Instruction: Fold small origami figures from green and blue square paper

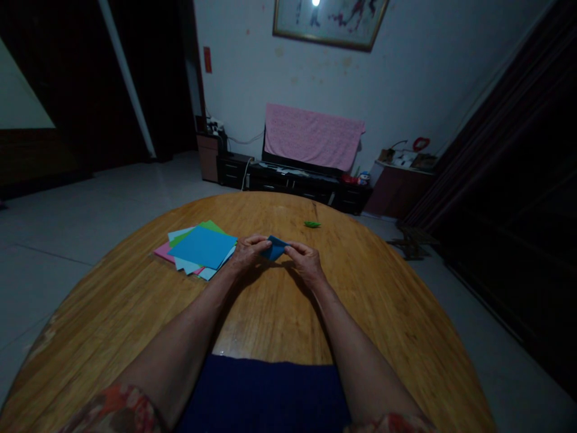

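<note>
Pinching folded blue paper [275, 248], small, angular: left hand [247, 251], right hand [308, 262], opposite edges.

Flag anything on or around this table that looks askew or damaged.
Beside the left hand, the paper stack is askew: its coloured sheets stick out at different angles. Beyond the table, yellowish blotches mark the pale wall under the framed picture, perhaps stains.

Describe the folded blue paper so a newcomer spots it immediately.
Find the round wooden table. Near its middle, the left hand and right hand pinch the folded blue paper, darker and smaller than the flat blue sheet lying to its left.
</note>
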Action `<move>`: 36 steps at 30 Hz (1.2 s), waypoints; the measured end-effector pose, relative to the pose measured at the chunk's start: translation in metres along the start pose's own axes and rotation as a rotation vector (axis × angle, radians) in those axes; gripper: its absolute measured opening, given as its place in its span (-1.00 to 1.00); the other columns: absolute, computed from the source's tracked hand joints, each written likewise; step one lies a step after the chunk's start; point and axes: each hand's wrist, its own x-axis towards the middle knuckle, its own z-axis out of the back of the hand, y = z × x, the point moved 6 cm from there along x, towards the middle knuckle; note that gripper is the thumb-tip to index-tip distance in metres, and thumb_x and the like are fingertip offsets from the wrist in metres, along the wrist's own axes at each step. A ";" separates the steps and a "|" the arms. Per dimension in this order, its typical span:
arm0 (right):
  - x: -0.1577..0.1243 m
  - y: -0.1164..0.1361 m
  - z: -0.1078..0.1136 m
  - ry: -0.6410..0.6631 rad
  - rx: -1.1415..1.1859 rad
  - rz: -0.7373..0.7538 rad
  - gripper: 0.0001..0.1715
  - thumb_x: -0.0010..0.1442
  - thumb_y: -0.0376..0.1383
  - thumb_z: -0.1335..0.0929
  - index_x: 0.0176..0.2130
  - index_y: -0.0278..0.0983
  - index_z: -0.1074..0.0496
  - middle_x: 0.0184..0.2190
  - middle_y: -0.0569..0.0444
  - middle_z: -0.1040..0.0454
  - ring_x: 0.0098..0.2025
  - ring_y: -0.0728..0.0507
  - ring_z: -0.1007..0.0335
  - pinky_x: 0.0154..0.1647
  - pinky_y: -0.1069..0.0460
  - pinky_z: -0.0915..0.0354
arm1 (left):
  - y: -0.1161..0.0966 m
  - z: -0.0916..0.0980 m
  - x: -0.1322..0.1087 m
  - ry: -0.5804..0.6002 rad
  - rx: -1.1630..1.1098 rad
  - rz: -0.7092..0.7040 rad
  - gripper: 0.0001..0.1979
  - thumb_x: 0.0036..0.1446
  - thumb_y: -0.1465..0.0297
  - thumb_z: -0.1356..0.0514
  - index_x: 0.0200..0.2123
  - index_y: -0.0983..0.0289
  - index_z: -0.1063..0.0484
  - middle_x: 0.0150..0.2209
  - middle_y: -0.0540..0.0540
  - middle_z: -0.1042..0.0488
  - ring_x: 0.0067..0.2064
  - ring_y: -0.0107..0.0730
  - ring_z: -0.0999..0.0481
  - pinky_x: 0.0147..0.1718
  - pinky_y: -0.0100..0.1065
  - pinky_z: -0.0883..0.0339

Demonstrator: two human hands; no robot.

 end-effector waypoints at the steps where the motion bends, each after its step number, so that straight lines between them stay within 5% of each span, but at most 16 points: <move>1: 0.000 0.000 0.000 0.003 -0.004 0.000 -0.47 -0.17 -0.05 -0.49 -0.25 -0.34 -0.55 -0.41 0.04 -0.53 -0.44 -0.07 -0.42 -0.43 0.00 -0.41 | -0.001 -0.001 -0.001 -0.002 -0.015 0.000 -0.76 -0.23 0.29 -0.38 -0.46 0.30 -0.56 -0.50 0.05 -0.47 -0.49 -0.43 -0.39 -0.50 -0.39 -0.26; 10: 0.003 0.014 0.005 -0.056 -0.170 0.128 -0.66 -0.09 -0.12 -0.42 -0.37 -0.31 -0.57 -0.45 0.04 -0.54 -0.34 -0.13 -0.44 -0.24 -0.02 -0.34 | 0.004 -0.005 -0.004 -0.013 -0.050 0.099 -0.73 -0.24 0.29 -0.38 -0.40 0.29 -0.54 -0.50 0.07 -0.48 -0.46 -0.36 -0.43 -0.48 -0.34 -0.30; 21: 0.002 -0.007 -0.004 0.088 -0.075 -0.013 -0.59 -0.10 -0.03 -0.43 -0.43 -0.35 -0.49 -0.55 0.11 -0.43 -0.51 0.00 -0.28 -0.48 0.11 -0.22 | 0.017 0.001 0.009 -0.038 -0.055 0.088 -0.63 -0.30 0.26 -0.42 -0.38 0.36 -0.55 -0.52 0.08 -0.49 -0.50 -0.40 -0.42 -0.47 -0.37 -0.30; 32: 0.008 -0.023 0.002 0.065 -0.188 -0.040 -0.57 -0.06 -0.02 -0.40 -0.62 -0.27 -0.26 -0.71 0.24 -0.20 -0.63 0.06 -0.04 -0.62 0.13 0.03 | 0.023 -0.005 0.011 0.011 -0.106 0.160 -0.75 -0.29 0.34 -0.38 -0.51 0.37 -0.49 -0.56 0.07 -0.47 -0.55 -0.47 -0.36 -0.52 -0.40 -0.22; 36: 0.005 -0.021 -0.002 0.069 -0.135 -0.077 -0.59 -0.10 -0.01 -0.41 -0.60 -0.28 -0.30 -0.70 0.22 -0.25 -0.62 0.03 -0.13 -0.60 0.12 -0.06 | 0.027 -0.007 0.011 0.001 -0.190 0.242 -0.76 -0.33 0.39 -0.37 -0.51 0.39 -0.48 -0.53 0.11 -0.49 -0.51 -0.41 -0.40 -0.47 -0.35 -0.28</move>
